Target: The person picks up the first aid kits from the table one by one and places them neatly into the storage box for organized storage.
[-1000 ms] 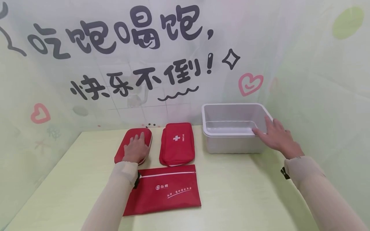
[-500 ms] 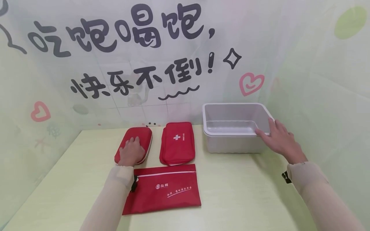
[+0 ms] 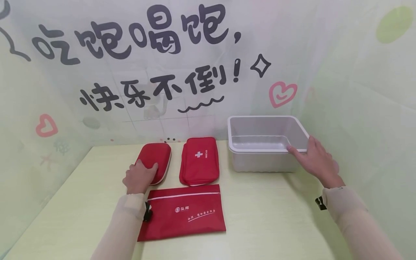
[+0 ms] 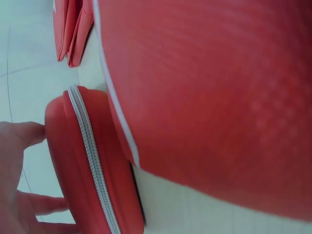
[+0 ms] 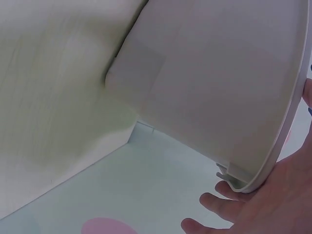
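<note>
In the head view, my left hand [image 3: 140, 177] is at the near left corner of a red zippered hard case [image 3: 155, 156], thumb over its top and other fingers by its left side. The left wrist view shows thumb and fingers spread against the case [image 4: 66, 146], its silver zipper facing the camera. My right hand [image 3: 320, 160] holds the near right corner of a light grey plastic bin [image 3: 263, 162], thumb over the rim and fingers outside. From the right wrist, the fingers [image 5: 222, 207] reach below the bin's rim [image 5: 287, 131].
A red first aid pouch [image 3: 199, 166] with a white cross lies between case and bin. Nearer is a flat red zip pouch [image 3: 191, 213] with white print, partly under the left forearm. Printed curtains [image 3: 201, 126] stand behind and beside the pale table [image 3: 260, 216].
My left hand has slid from the case's top toward its near left corner. The right hand has shifted slightly along the bin's right corner. Case, pouches and bin stay where they were.
</note>
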A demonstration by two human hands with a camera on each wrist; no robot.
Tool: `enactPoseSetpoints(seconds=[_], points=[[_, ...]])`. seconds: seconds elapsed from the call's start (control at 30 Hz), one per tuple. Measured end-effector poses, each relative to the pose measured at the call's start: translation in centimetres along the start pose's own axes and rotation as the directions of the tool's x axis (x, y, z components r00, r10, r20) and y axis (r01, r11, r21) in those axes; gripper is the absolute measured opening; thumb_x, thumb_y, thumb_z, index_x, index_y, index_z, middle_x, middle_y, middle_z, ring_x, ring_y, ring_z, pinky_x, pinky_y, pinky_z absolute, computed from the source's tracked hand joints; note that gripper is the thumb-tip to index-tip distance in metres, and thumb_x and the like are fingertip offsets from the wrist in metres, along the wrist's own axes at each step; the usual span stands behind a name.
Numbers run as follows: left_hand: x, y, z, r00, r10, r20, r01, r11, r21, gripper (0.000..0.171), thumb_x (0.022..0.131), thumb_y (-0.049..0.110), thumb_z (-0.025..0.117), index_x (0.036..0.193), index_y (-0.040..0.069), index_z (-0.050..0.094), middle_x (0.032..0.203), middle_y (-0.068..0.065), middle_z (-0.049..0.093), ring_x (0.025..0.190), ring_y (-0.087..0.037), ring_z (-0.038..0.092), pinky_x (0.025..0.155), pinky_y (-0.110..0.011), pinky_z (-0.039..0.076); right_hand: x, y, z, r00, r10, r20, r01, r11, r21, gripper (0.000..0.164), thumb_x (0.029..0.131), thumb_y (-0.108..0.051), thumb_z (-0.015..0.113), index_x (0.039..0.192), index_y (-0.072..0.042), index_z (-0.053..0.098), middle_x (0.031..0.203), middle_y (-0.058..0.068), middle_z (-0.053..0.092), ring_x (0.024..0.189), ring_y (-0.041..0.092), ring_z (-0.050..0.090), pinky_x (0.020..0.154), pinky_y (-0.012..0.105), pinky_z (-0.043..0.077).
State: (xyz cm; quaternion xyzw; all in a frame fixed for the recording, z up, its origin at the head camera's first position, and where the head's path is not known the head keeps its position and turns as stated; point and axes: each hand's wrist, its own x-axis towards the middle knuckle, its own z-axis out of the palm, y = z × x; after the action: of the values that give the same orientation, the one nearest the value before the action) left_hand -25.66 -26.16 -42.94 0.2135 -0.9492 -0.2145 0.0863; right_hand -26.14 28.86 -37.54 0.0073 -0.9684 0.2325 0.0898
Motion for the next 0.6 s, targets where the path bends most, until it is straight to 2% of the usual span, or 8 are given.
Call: enactPoseSetpoints(seconds=[0.17, 0.37, 0.6], points=[[0.0, -0.6, -0.1, 0.998, -0.051, 0.028, 0.053, 0.995, -0.087, 0.080, 0.086, 0.042, 0.070, 0.139, -0.008, 0.039, 0.125, -0.032, 0.052, 0.108, -0.052, 0.053, 0.089, -0.063, 0.050, 0.1, 0.2, 0.1, 1.000, 0.002, -0.003, -0.002, 1.000, -0.003, 0.096, 0.091, -0.074, 0.042, 0.144, 0.005, 0.028, 0.121, 0.021, 0.045, 0.093, 0.038, 0.052, 0.055, 0.040, 0.042], [0.3, -1.5, 0.0, 0.996, -0.064, 0.064, 0.075, 0.980, -0.186, 0.088, 0.086, 0.048, 0.071, 0.146, -0.004, 0.033, 0.132, -0.030, 0.051, 0.113, -0.050, 0.053, 0.091, -0.064, 0.049, 0.2, 0.5, 0.2, 1.000, 0.011, 0.020, -0.011, 1.000, -0.004, 0.101, 0.091, -0.076, 0.040, 0.148, 0.005, 0.021, 0.124, 0.022, 0.042, 0.086, 0.037, 0.054, 0.053, 0.036, 0.039], [0.6, -2.2, 0.0, 0.993, -0.069, 0.092, 0.090, 0.963, -0.253, 0.090, 0.085, 0.050, 0.072, 0.146, -0.003, 0.033, 0.132, -0.030, 0.050, 0.114, -0.050, 0.054, 0.089, -0.060, 0.052, 0.2, 0.5, 0.2, 1.000, 0.013, 0.026, -0.013, 1.000, 0.000, 0.099, 0.090, -0.076, 0.040, 0.145, 0.005, 0.023, 0.122, 0.021, 0.042, 0.082, 0.036, 0.053, 0.053, 0.035, 0.038]])
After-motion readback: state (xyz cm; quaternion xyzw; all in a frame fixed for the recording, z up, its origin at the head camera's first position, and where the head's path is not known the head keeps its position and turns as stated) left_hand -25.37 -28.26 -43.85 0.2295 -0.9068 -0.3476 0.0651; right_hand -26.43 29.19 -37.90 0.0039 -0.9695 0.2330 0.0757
